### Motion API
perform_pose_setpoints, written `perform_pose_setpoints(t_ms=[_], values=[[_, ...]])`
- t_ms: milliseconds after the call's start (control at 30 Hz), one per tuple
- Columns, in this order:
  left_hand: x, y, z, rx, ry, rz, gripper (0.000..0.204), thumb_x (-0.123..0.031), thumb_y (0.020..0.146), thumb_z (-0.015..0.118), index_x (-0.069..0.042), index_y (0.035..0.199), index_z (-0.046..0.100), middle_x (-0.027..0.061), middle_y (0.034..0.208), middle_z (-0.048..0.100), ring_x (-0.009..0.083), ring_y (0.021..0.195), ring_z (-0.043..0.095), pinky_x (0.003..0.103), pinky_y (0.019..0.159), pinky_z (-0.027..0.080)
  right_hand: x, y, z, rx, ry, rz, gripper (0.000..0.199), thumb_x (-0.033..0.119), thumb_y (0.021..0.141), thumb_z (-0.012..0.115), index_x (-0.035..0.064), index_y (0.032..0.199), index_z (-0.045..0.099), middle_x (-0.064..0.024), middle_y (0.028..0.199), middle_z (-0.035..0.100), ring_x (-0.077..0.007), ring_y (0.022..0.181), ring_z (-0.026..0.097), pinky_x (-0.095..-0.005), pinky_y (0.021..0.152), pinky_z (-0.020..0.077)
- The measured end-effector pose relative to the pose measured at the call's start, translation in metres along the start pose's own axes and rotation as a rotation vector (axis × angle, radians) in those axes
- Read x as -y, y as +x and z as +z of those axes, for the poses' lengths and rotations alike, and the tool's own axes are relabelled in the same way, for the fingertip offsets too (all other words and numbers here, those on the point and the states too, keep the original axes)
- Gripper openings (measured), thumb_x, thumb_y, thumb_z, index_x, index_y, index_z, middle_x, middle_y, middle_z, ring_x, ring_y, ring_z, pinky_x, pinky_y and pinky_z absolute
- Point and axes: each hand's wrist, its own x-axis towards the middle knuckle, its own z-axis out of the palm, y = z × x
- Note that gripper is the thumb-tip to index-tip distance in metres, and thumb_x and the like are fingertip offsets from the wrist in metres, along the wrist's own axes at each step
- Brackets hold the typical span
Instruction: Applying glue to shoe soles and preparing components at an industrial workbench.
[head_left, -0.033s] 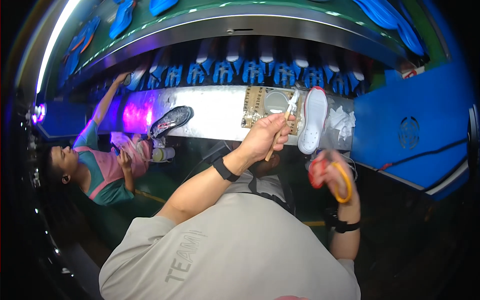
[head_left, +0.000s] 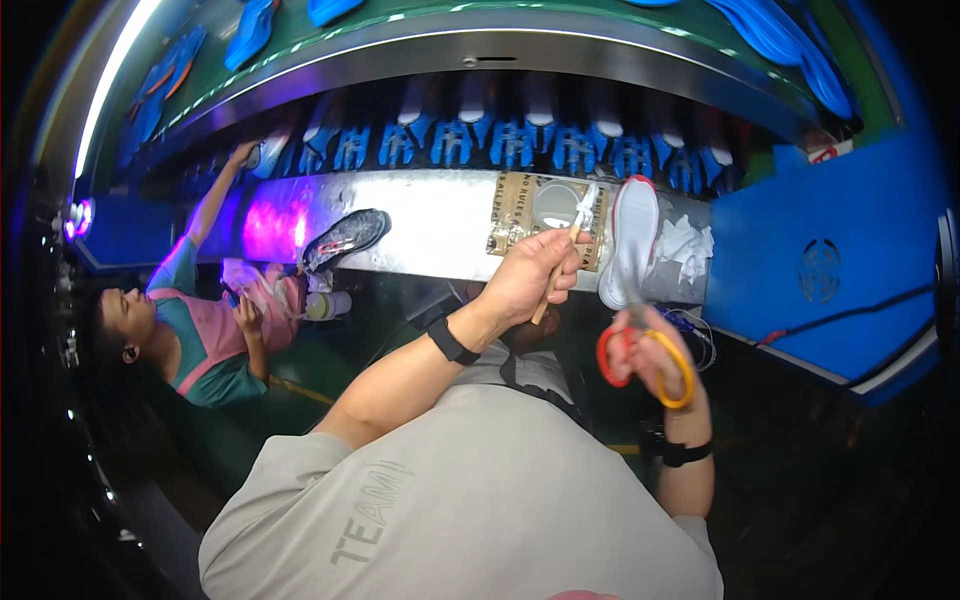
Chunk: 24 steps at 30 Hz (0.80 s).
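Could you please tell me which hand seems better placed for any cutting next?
Probably the right hand: it holds the scissors by their red and orange handles, while the left hand is occupied gripping a wooden-handled brush.

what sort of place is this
Probably a shoe workshop or factory: a white sole and a dark shoe lie on a metal bench, with blue sole-shaped pieces beyond.

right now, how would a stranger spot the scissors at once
Find the long metal bench. Near its right end, the right hand holds the scissors. Unlike the wooden-handled brush in the left hand, they have one red and one orange handle loop.
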Motion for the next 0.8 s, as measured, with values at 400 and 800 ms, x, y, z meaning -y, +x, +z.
perform_pose_setpoints(t_ms=[400,800], values=[[-0.009,-0.054,-0.058,-0.120,-0.141,0.128,0.025,-0.027,0.105,0.050,-0.007,0.118,0.056,-0.0028,0.079,0.047,0.0041,0.062,0.040,0.017,0.049,0.034,-0.044,0.094,0.058,0.118,0.358,0.294,0.034,0.041,0.105,0.043,0.0102,0.116,0.051,-0.0043,0.080,0.053,-0.0137,0.066,0.049,-0.0289,0.058,0.0407],[0.030,-0.035,-0.121,-0.816,0.747,0.418,0.023,-0.019,0.104,0.047,-0.005,0.116,0.061,-0.0022,0.070,0.051,0.0067,0.048,0.041,0.023,0.040,0.033,-0.085,0.159,0.085,-0.075,-0.038,0.472,0.020,0.031,0.099,0.057,0.0109,0.099,0.054,0.0011,0.064,0.044,-0.0058,0.046,0.035,-0.0213,0.040,0.0297]])
